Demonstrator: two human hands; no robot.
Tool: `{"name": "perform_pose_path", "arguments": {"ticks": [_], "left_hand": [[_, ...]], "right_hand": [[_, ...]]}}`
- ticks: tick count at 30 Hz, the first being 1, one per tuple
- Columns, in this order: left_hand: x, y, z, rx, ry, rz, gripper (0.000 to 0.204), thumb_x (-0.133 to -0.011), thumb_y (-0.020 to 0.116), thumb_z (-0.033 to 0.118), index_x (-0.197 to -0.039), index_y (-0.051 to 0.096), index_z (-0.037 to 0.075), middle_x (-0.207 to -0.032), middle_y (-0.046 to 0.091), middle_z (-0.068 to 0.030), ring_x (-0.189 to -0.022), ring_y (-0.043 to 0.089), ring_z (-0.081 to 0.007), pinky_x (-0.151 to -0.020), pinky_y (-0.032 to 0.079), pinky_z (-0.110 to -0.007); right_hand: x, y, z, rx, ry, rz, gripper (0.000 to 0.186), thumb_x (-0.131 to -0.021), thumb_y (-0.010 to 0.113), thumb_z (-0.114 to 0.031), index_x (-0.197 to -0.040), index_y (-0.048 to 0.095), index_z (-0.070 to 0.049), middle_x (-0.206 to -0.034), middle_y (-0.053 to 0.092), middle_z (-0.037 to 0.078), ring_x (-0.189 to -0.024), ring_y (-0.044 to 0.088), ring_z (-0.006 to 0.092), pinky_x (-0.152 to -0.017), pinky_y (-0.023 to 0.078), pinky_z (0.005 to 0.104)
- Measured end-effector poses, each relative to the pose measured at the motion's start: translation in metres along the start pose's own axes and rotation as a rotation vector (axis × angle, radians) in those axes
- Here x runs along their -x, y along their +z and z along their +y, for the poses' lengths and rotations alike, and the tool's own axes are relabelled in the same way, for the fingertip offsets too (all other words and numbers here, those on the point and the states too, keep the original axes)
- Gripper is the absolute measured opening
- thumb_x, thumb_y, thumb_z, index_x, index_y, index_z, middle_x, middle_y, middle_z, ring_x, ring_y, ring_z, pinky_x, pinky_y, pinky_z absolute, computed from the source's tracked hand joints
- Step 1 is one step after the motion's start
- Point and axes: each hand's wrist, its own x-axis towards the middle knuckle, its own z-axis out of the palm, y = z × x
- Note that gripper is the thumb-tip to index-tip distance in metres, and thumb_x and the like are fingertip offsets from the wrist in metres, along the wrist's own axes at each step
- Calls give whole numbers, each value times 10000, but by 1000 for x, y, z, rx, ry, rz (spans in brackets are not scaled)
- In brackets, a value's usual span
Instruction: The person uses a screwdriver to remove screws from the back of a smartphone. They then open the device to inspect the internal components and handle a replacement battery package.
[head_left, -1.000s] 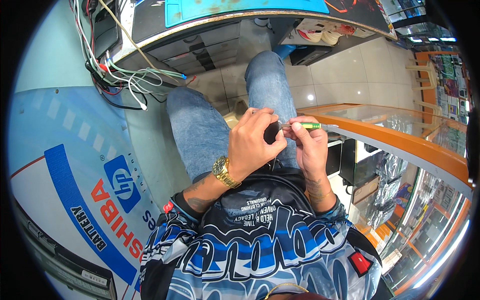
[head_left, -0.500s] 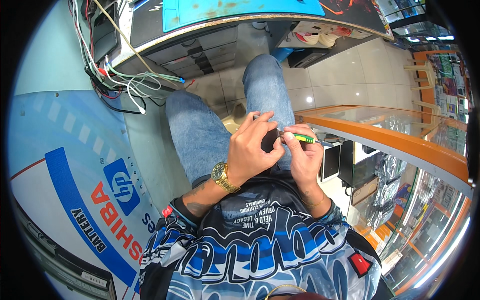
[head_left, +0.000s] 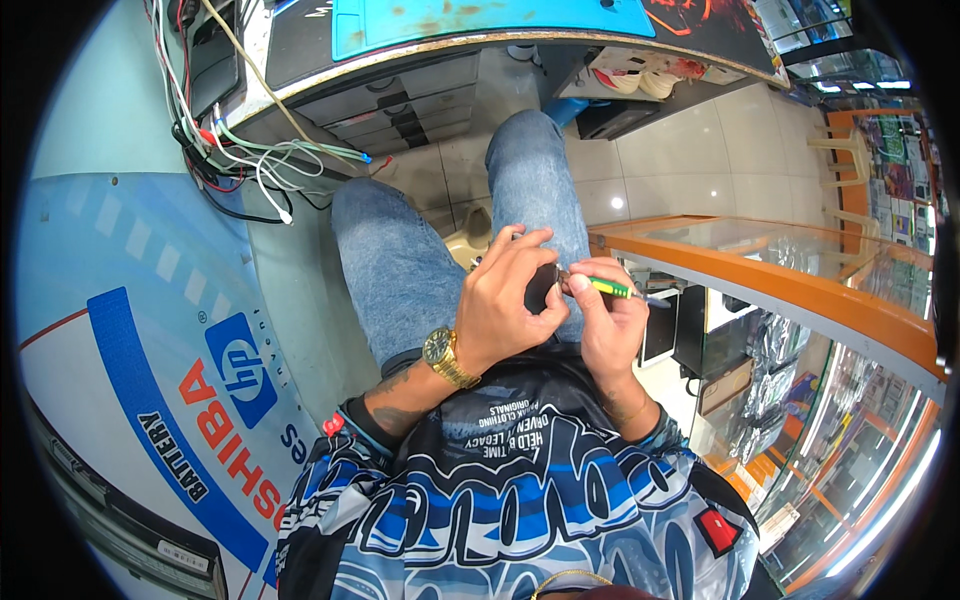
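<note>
My left hand [head_left: 500, 305], with a watch on the wrist, grips a small black object [head_left: 540, 287] whose shape is mostly hidden by curled fingers. At its right side, my right hand [head_left: 610, 325] pinches a green and yellow screwdriver-like tool [head_left: 610, 286] between thumb and fingers, its thin metal end against or very near the black object; exact contact cannot be made out. Both hands are held close together above my lap, in front of my jeans-covered knees [head_left: 385, 260].
A workbench with a blue mat [head_left: 480, 22] spans the top, drawers [head_left: 400, 95] beneath it. Tangled cables [head_left: 280, 175] hang at upper left beside a printed blue panel [head_left: 140, 240]. An orange-framed glass counter [head_left: 760, 255] runs along my right, plastic stools [head_left: 845, 150] beyond.
Both hands have sunk slightly lower in the picture with what they hold, and the green tool now slopes more down toward the right. Both grips remain closed.
</note>
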Motion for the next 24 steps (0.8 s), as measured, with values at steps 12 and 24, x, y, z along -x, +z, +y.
{"name": "perform_pose_path", "arguments": {"ticks": [12,24], "left_hand": [[0,11,13,126,47,90,758,-700,721,14,-1380,390,45,-1409,475,-281,-1253,539,-483,-1035,488,-508],[2,19,19,153,64,36,810,-675,734,1,-1404,383,37,-1367,488,-254,-1248,519,-497,-1050,471,-523]], "right_hand": [[6,-8,-26,141,-181,-11,108,-930,652,45,-1036,674,49,-992,723,204,-896,702,239,-800,555,327],[17,-21,-10,-51,-22,53,90,-943,670,26,-1032,677,32,-1059,685,152,-946,668,195,-849,545,314]]}}
